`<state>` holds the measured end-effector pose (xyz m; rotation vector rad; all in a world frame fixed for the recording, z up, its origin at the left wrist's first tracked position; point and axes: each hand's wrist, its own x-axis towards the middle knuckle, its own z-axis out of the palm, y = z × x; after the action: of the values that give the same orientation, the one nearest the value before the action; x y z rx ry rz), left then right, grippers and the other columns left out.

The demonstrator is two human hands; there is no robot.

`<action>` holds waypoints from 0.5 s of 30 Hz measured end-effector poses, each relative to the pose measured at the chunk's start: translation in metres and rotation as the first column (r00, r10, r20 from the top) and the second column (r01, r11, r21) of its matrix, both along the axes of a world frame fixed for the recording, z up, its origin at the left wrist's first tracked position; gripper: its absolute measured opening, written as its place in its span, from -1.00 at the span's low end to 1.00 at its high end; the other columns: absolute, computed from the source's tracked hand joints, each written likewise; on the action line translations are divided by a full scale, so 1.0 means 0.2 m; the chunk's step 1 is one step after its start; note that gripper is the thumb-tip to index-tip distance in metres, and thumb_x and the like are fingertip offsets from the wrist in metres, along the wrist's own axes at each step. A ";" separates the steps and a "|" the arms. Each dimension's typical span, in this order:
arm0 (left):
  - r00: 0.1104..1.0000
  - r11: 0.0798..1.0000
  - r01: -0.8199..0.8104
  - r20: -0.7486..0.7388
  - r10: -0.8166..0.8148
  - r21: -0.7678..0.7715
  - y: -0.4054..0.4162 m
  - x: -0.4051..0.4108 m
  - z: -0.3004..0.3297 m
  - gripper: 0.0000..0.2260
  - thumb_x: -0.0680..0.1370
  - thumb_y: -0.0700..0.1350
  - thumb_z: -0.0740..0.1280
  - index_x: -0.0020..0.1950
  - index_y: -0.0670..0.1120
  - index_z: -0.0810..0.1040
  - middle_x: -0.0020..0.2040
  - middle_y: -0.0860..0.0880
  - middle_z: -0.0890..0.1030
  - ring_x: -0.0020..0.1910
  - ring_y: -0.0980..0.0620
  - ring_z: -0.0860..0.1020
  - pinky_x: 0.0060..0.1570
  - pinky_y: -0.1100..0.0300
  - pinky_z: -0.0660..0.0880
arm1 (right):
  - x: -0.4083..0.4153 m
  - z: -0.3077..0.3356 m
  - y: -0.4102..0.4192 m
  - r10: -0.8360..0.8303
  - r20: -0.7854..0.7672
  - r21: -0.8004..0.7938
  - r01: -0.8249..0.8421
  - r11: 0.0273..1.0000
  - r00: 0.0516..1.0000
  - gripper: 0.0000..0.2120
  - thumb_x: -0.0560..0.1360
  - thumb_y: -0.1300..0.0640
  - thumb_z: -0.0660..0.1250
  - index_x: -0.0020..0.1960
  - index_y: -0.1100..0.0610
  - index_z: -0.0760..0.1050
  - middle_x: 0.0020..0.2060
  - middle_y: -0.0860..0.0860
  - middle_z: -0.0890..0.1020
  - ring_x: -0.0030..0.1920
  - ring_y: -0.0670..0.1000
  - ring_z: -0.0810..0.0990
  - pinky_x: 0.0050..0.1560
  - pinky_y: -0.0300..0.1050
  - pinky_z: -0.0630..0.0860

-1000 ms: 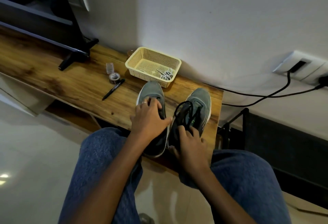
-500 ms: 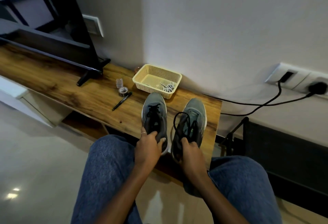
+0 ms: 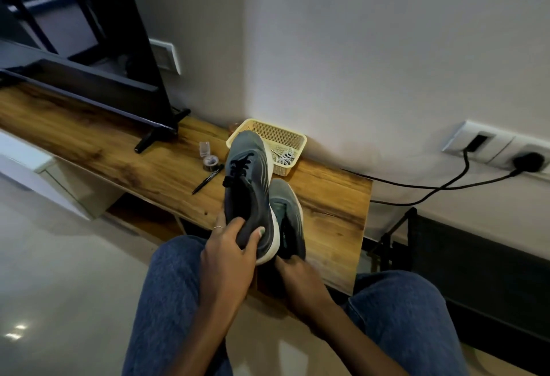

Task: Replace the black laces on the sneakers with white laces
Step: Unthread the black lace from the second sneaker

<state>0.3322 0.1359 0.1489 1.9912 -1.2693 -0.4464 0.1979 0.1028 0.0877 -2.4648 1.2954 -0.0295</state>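
Grey sneaker with black laces (image 3: 238, 167) raised toe-up above the wooden counter (image 3: 333, 212), heel gripped by the left hand (image 3: 227, 259), thumb and fingers curled round it. Second grey sneaker (image 3: 287, 212) flat on the counter just behind, heel end touched by the right hand (image 3: 297, 271); fingers hidden, grip cannot be told. Beyond, against the wall, yellow basket (image 3: 285, 134) holding white laces (image 3: 285, 158). Left of it, black pen (image 3: 207, 180) and tape roll (image 3: 210, 162).

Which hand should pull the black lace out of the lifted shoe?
Probably the right hand: the left hand already grips the lifted grey sneaker, so the black lace faces a freer hand.
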 end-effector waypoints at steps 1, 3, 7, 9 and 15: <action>1.000 1.000 -0.004 -0.001 0.004 -0.005 0.00 0.00 0.00 -0.81 0.54 0.05 0.33 -0.03 -0.07 0.55 0.23 -0.16 0.53 0.10 -0.11 0.55 0.00 0.00 0.52 | 0.03 0.00 -0.03 0.019 0.013 0.015 -0.019 1.000 1.000 -0.72 0.54 0.13 0.27 0.23 0.16 0.46 0.08 0.18 0.58 0.11 0.22 0.49 0.05 0.03 0.42; 1.000 1.000 -0.010 0.006 0.010 -0.018 0.00 0.01 0.01 -0.80 0.53 0.05 0.34 -0.03 -0.07 0.56 0.23 -0.16 0.53 0.10 -0.12 0.55 -0.02 0.00 0.52 | 0.09 -0.03 -0.09 0.040 0.048 0.067 -0.043 0.997 0.998 -0.71 0.49 0.11 0.31 0.20 0.12 0.53 0.08 0.14 0.61 0.10 0.21 0.52 0.06 0.04 0.47; 1.000 1.000 -0.010 0.027 0.011 -0.021 -0.01 0.01 0.01 -0.78 0.52 0.08 0.33 -0.02 -0.07 0.56 0.25 -0.16 0.53 0.08 -0.13 0.56 -0.06 0.03 0.51 | 0.17 0.00 -0.19 -0.012 0.099 0.118 0.000 0.993 0.995 -0.49 0.47 -0.13 0.19 0.36 0.04 0.43 0.30 0.07 0.52 0.29 0.17 0.44 0.24 0.00 0.34; 1.000 1.000 0.001 0.031 0.000 -0.031 -0.01 0.01 0.01 -0.79 0.52 0.08 0.33 -0.05 -0.07 0.55 0.24 -0.15 0.53 0.05 -0.12 0.56 -0.10 0.07 0.50 | 0.18 0.02 -0.22 -0.067 0.063 0.171 0.055 0.984 0.996 -0.44 0.53 -0.08 0.23 0.49 0.03 0.24 0.44 0.04 0.35 0.34 0.09 0.36 0.31 -0.10 0.22; 0.995 0.992 0.092 0.049 -0.089 -0.081 -0.03 -0.07 0.05 -0.83 0.53 0.06 0.33 -0.16 0.00 0.45 0.31 -0.07 0.49 0.06 -0.07 0.57 -0.16 0.21 0.43 | -0.01 0.06 -0.25 -0.007 0.122 0.114 -0.007 0.994 0.992 -0.18 0.38 -0.19 0.40 0.52 -0.05 0.12 0.47 0.01 0.22 0.42 0.09 0.15 0.24 -0.10 0.07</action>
<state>0.3181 0.1308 0.1591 1.8898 -1.3884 -0.3870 0.1959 0.0521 0.1001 -2.3283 1.2116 -0.1025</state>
